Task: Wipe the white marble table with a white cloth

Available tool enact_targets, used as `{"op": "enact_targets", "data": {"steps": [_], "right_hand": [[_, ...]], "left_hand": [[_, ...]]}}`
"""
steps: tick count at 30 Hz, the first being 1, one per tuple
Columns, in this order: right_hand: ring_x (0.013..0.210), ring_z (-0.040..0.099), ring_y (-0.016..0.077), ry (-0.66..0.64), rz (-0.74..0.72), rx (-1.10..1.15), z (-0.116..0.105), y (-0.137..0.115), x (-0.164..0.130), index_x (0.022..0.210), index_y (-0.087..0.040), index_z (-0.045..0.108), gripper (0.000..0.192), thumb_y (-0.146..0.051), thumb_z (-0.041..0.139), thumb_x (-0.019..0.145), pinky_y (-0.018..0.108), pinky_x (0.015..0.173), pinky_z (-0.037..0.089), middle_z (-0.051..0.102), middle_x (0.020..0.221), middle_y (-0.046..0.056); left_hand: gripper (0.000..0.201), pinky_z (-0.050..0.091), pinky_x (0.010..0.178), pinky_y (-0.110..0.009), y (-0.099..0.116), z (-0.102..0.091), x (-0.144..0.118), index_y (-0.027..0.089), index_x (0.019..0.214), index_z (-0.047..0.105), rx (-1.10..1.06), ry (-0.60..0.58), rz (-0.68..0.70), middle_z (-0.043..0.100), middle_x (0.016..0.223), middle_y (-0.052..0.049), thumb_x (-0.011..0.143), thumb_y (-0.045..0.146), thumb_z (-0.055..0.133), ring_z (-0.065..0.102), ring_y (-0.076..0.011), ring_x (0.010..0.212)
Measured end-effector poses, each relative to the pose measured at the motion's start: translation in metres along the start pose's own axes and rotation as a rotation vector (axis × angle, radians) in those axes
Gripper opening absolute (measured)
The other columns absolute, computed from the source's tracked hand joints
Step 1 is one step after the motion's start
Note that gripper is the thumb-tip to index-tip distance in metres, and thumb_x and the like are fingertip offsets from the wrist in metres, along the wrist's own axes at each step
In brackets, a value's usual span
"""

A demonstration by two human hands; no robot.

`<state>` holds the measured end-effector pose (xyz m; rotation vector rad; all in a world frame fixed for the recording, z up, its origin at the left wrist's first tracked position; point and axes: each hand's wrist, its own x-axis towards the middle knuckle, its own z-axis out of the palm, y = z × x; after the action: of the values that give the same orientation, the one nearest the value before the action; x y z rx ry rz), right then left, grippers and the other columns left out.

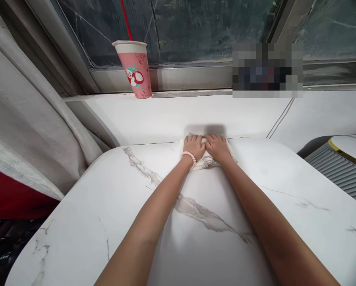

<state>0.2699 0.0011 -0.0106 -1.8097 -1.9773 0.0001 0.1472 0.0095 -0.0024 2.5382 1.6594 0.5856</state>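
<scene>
A crumpled cream-white cloth (208, 162) lies at the far edge of the white marble-patterned table (130, 222), against the low wall. My left hand (194, 147), with a pink coiled band (190, 155) on its wrist, presses down on the cloth's left half. Right beside it, my right hand (216, 147) bears on the other half. Both thumbs nearly meet in the middle, and the fingers curl forward over the cloth. Part of the cloth is hidden under the palms.
On the window ledge stands a pink paper cup (138, 73) with a red straw. Right of it, a blurred patch (264, 73) hides something on the ledge. A grey-white curtain (31, 99) hangs at the left. A grey ribbed surface (339, 169) with a yellow edge is beyond the table's right side.
</scene>
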Motion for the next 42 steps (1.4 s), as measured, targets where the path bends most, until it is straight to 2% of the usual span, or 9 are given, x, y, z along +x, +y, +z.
{"op": "enact_targets", "data": {"steps": [5,9,15,21,26,29,33,38,42], "right_hand": [[0.134,0.043,0.0257,-0.012,-0.106,0.002,-0.004,-0.004,-0.019,0.134,-0.021,0.057,0.047,-0.021,0.032,0.095,0.047,0.112,0.028,0.054,0.143,0.009],[0.137,0.041,0.0252,-0.024,-0.125,-0.081,-0.012,-0.012,-0.053,0.137,-0.020,0.055,0.046,-0.022,0.032,0.097,0.046,0.114,0.028,0.052,0.146,0.011],[0.136,0.042,0.0271,0.035,-0.111,-0.090,-0.027,-0.033,-0.124,0.136,-0.019,0.056,0.046,-0.022,0.034,0.096,0.049,0.114,0.027,0.053,0.144,0.012],[0.137,0.041,0.0286,0.011,-0.110,-0.103,-0.047,-0.063,-0.195,0.138,-0.016,0.054,0.046,-0.023,0.034,0.097,0.050,0.116,0.026,0.052,0.145,0.013],[0.138,0.040,0.0290,-0.004,-0.175,-0.096,-0.058,-0.088,-0.237,0.139,-0.017,0.054,0.046,-0.024,0.033,0.098,0.051,0.116,0.026,0.051,0.145,0.014],[0.138,0.040,0.0299,-0.010,-0.193,-0.090,-0.058,-0.100,-0.245,0.138,-0.017,0.054,0.045,-0.025,0.035,0.098,0.052,0.116,0.026,0.051,0.145,0.015],[0.136,0.041,0.0303,-0.011,-0.189,-0.082,-0.053,-0.115,-0.241,0.137,-0.017,0.055,0.044,-0.024,0.036,0.097,0.053,0.115,0.026,0.053,0.143,0.015],[0.135,0.040,0.0308,-0.034,-0.216,-0.037,-0.040,-0.130,-0.222,0.137,-0.015,0.053,0.045,-0.023,0.036,0.097,0.053,0.115,0.025,0.052,0.144,0.015],[0.133,0.040,0.0306,-0.023,-0.234,-0.015,-0.027,-0.139,-0.196,0.135,-0.016,0.054,0.043,-0.022,0.036,0.096,0.053,0.114,0.025,0.053,0.142,0.016]], "left_hand": [[0.040,0.022,0.120,-0.046,0.002,-0.006,-0.023,0.016,0.132,0.053,0.010,0.026,-0.048,0.055,0.141,-0.012,0.097,0.027,0.038,0.045,-0.0236,0.135],[0.040,0.023,0.120,-0.047,0.009,-0.012,-0.054,0.016,0.133,0.053,0.031,0.028,-0.021,0.054,0.143,-0.013,0.097,0.027,0.039,0.044,-0.0238,0.137],[0.041,0.028,0.118,-0.051,0.022,-0.023,-0.118,0.017,0.134,0.052,0.060,0.042,0.081,0.054,0.142,-0.015,0.096,0.026,0.040,0.045,-0.0255,0.136],[0.044,0.030,0.118,-0.052,0.031,-0.041,-0.191,0.012,0.135,0.052,0.086,0.049,0.140,0.054,0.143,-0.017,0.098,0.027,0.036,0.045,-0.0279,0.137],[0.046,0.032,0.116,-0.054,0.033,-0.050,-0.244,0.010,0.135,0.053,0.124,0.123,0.163,0.056,0.139,-0.019,0.099,0.026,0.030,0.047,-0.0296,0.135],[0.046,0.032,0.116,-0.055,0.028,-0.053,-0.260,0.010,0.135,0.053,0.136,0.139,0.150,0.056,0.140,-0.019,0.098,0.024,0.030,0.046,-0.0301,0.135],[0.046,0.032,0.116,-0.055,0.015,-0.060,-0.264,0.010,0.135,0.053,0.137,0.123,0.139,0.056,0.140,-0.019,0.097,0.024,0.031,0.047,-0.0303,0.135],[0.046,0.031,0.117,-0.053,-0.011,-0.067,-0.255,0.012,0.135,0.053,0.161,0.096,0.109,0.057,0.138,-0.018,0.096,0.023,0.030,0.048,-0.0291,0.134],[0.047,0.029,0.117,-0.051,-0.034,-0.070,-0.235,0.011,0.136,0.051,0.185,0.042,0.068,0.055,0.140,-0.018,0.096,0.024,0.031,0.046,-0.0288,0.135]]}}
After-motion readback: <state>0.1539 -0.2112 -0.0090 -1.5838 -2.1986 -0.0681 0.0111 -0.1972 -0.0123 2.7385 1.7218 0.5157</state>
